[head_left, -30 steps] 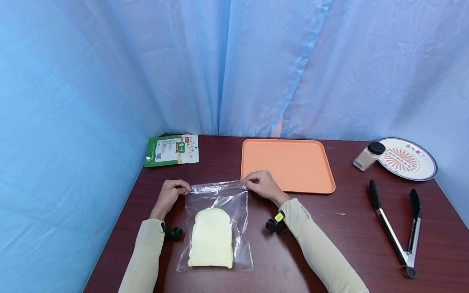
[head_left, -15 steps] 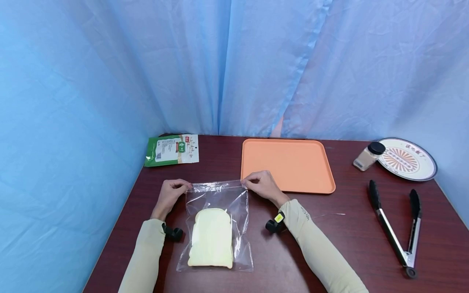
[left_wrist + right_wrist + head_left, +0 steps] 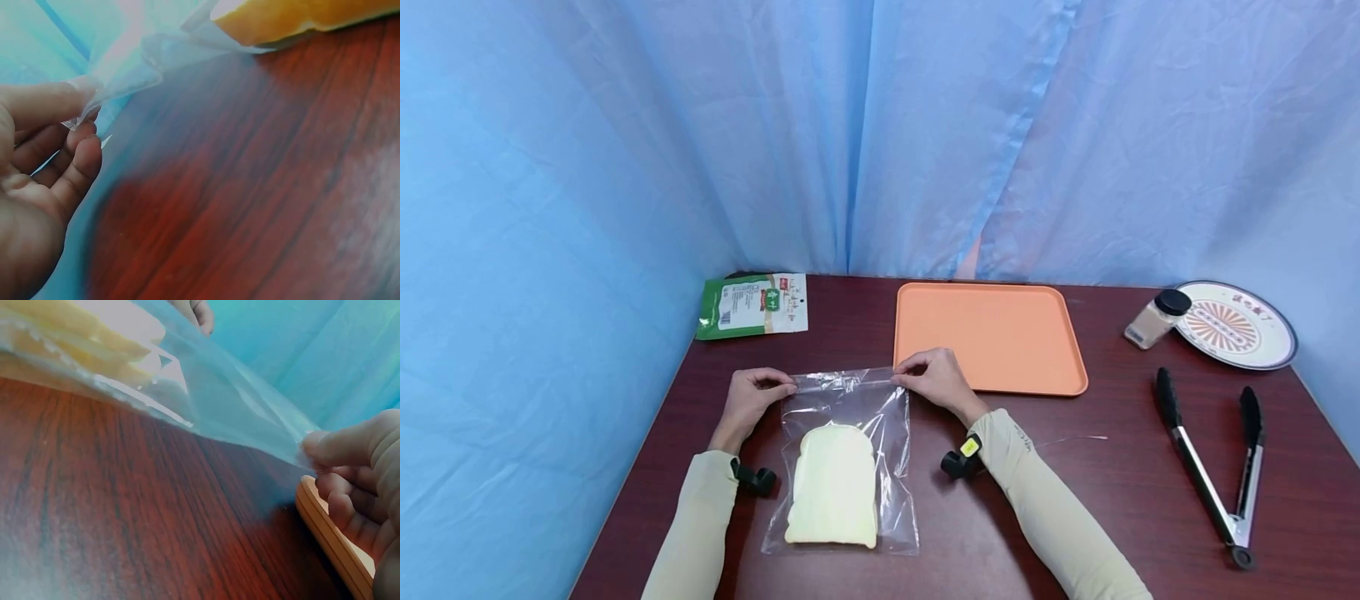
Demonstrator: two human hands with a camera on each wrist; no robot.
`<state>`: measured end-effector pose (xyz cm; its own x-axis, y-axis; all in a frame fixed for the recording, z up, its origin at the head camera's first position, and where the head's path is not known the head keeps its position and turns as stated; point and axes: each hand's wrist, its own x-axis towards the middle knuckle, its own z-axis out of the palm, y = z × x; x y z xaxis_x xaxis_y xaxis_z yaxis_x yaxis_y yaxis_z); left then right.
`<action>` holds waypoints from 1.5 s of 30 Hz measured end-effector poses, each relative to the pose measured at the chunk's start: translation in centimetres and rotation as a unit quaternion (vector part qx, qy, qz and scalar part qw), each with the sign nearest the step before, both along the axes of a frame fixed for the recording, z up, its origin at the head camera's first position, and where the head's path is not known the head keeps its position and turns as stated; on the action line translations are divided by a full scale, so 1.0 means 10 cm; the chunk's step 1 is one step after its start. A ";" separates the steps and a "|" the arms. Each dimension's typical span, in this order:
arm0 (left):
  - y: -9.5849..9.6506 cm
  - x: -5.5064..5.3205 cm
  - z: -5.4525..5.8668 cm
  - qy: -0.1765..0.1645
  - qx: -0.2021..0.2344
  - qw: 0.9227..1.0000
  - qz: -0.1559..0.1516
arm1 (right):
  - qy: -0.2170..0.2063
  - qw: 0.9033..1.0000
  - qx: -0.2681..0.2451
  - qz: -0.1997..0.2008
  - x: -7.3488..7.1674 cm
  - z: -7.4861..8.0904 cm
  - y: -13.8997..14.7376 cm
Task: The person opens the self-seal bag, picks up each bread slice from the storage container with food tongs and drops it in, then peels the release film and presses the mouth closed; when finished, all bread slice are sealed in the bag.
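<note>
A clear plastic bag (image 3: 891, 433) lies on the table with bread slices (image 3: 833, 485) inside it, stacked as the right wrist view shows. Its upper left corner is pinched by my left hand (image 3: 751, 404), thumb against fingers; the left wrist view has that hand (image 3: 50, 150) at the film's edge. The upper right corner is pinched by my right hand (image 3: 942, 385), near the front edge of an orange tray (image 3: 1037, 379). In the right wrist view the thumb of this hand (image 3: 362, 469) presses the bag's film (image 3: 231, 406), stretched between both hands.
Behind the left hand lies a green and white packet (image 3: 752, 306). At the right stand a black-lidded jar (image 3: 1156, 319) and a patterned plate (image 3: 1225, 325), with spread black-tipped tongs (image 3: 1206, 483) nearer. A thin strip (image 3: 1075, 438) lies by the right forearm. Blue curtains (image 3: 775, 142) enclose the table.
Both hands keep hold of the bag's top corners. My left fingertips have shifted slightly right along the top edge, and the film there has changed its folds. The bread has stayed in place.
</note>
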<state>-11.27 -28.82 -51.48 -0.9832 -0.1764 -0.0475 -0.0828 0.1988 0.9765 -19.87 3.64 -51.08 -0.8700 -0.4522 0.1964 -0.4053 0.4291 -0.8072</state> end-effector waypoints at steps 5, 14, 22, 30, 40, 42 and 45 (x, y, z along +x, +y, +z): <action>-0.01 0.01 0.01 0.025 0.023 0.999 0.001 | -0.022 1.000 -0.013 0.008 -0.02 0.00 0.00; 0.00 0.01 0.06 -0.014 0.053 0.998 -0.018 | -0.068 0.996 -0.045 0.033 -0.04 0.03 0.02; -0.01 -0.02 0.07 -0.048 0.070 0.996 -0.017 | -0.065 0.997 -0.020 0.038 -0.04 0.02 0.01; -0.02 -0.01 0.04 -0.040 0.071 0.996 -0.021 | -0.065 0.997 0.002 0.034 -0.04 0.04 0.00; -0.02 0.01 0.03 -0.008 0.086 0.996 -0.035 | -0.076 0.997 0.003 0.022 -0.04 0.05 -0.01; -0.02 0.01 0.03 -0.004 0.089 0.995 -0.038 | -0.078 0.997 0.002 0.017 -0.04 0.06 -0.02; -0.02 0.01 0.03 0.003 0.087 0.996 -0.037 | -0.083 0.996 -0.001 0.011 -0.04 0.06 -0.02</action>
